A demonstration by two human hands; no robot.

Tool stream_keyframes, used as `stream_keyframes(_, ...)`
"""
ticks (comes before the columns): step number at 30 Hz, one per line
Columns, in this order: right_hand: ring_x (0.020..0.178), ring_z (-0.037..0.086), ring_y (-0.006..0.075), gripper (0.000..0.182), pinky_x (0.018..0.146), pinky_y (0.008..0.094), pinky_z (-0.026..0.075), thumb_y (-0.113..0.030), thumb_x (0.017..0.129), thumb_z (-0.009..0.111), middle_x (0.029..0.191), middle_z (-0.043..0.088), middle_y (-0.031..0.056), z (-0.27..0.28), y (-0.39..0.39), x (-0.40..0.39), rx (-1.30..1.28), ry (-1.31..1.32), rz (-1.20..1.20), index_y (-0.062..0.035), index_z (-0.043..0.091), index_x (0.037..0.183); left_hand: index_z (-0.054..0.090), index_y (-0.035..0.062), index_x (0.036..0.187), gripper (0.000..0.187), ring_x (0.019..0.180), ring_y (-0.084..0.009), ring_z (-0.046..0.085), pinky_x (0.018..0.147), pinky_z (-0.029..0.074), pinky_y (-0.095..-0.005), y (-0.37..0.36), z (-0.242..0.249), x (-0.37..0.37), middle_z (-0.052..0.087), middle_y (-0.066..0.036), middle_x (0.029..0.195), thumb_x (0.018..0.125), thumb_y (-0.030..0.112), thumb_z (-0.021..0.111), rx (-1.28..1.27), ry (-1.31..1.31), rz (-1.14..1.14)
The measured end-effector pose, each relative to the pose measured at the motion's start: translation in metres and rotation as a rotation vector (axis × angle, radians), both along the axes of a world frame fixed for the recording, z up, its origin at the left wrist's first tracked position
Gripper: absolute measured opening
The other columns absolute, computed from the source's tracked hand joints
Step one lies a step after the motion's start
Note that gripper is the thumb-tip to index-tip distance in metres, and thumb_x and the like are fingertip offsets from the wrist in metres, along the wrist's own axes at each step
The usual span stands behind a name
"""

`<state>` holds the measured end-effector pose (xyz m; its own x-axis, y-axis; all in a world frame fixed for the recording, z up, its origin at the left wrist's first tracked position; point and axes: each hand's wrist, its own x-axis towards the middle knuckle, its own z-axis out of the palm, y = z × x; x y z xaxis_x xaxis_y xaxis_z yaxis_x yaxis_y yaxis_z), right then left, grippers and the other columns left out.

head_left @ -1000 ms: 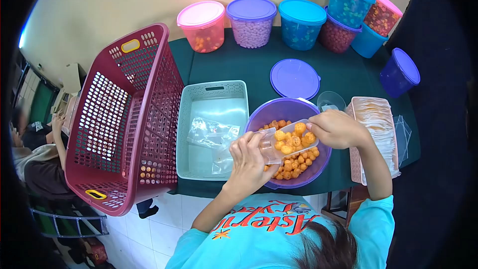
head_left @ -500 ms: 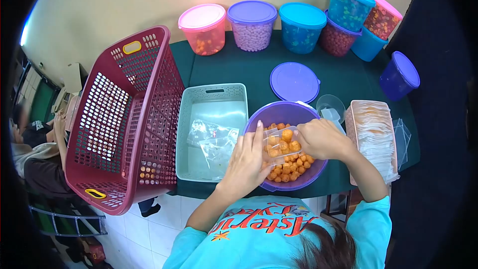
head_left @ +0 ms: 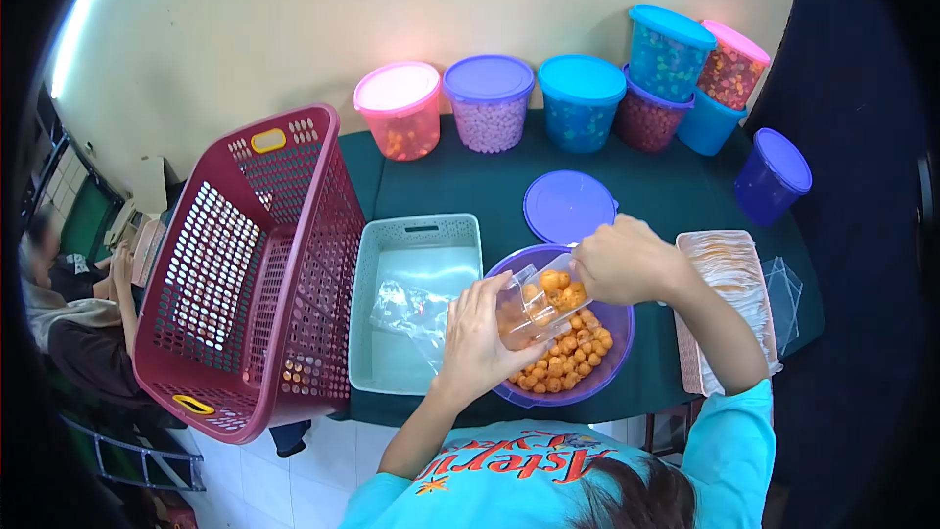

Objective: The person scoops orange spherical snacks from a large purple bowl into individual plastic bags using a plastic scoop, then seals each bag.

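A tilted maroon laundry basket (head_left: 250, 264) stood well to the left of both hands, and a pale green tray (head_left: 416, 235) lay just beside the left hand. Directly under the hands sat a purple bowl (head_left: 602, 372) of orange snack balls (head_left: 563, 362). The left hand (head_left: 477, 338) curled closed around a small clear bag (head_left: 534, 302) part-filled with balls, while the right hand (head_left: 622, 260) pinched the bag's upper end, fingers closed.
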<state>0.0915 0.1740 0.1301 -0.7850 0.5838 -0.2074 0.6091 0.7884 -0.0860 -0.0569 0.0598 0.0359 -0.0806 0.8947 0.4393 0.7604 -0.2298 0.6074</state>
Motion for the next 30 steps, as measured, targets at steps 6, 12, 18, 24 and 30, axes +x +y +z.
stream_keyframes(6, 0.064, 0.058, 0.0261, 0.02, 0.066, 0.0359, 0.041, -0.018, 0.07, 0.048, 0.066, 0.06, 0.0136, 0.073, 0.011, -0.008, 0.3, -0.227, 0.033, -0.0054, 0.062, 0.065, 0.038, -0.001, 0.111, 0.076, 0.092, -0.0261, 0.048, 0.081, 0.037, -0.0378, 0.018, 0.039, 0.019, 0.047, -0.014, 0.099, 0.051, 0.024, 0.077, 0.169, -0.112, 0.002)
stream_keyframes(12, 0.073, 0.06, 0.0216, 0.016, 0.076, 0.0327, 0.036, -0.016, 0.068, 0.053, 0.077, 0.063, 0.0096, 0.103, 0.002, -0.028, 0.463, -0.454, -0.059, -0.0071, 0.065, 0.074, 0.035, -0.0023, 0.109, 0.074, 0.095, -0.0283, 0.046, 0.08, 0.038, -0.0383, 0.053, 0.041, 0.04, 0.043, -0.016, 0.1, 0.055, 0.026, 0.076, 0.193, -0.294, -0.07)
stream_keyframes(18, 0.076, 0.06, 0.0169, 0.018, 0.077, 0.0321, 0.03, -0.018, 0.071, 0.054, 0.079, 0.063, 0.0069, 0.069, 0.0, -0.037, 0.426, -0.619, -0.029, -0.0111, 0.066, 0.083, 0.035, -0.003, 0.108, 0.074, 0.096, -0.0264, 0.048, 0.082, 0.041, -0.0364, 0.056, 0.008, 0.048, 0.045, -0.016, 0.101, 0.054, 0.024, 0.078, 0.106, -0.277, -0.081)
stream_keyframes(24, 0.075, 0.06, 0.0178, 0.015, 0.074, 0.032, 0.03, -0.016, 0.07, 0.055, 0.078, 0.063, 0.0076, 0.084, -0.013, -0.033, 0.522, -0.496, -0.074, -0.0088, 0.066, 0.078, 0.036, -0.0024, 0.109, 0.073, 0.099, -0.0261, 0.048, 0.084, 0.04, -0.0366, 0.055, -0.003, 0.039, 0.047, -0.016, 0.101, 0.055, 0.024, 0.078, 0.07, -0.33, -0.09)
stream_keyframes(30, 0.068, 0.058, 0.0204, 0.012, 0.073, 0.0329, 0.032, -0.014, 0.062, 0.059, 0.071, 0.061, 0.0086, 0.099, -0.031, 0.009, 0.578, -0.192, -0.182, -0.0046, 0.062, 0.069, 0.035, 0.001, 0.118, 0.08, 0.106, -0.0228, 0.044, 0.088, 0.04, -0.0389, 0.011, 0.011, -0.022, 0.044, -0.012, 0.111, 0.055, 0.024, 0.078, 0.394, -0.827, -0.155)
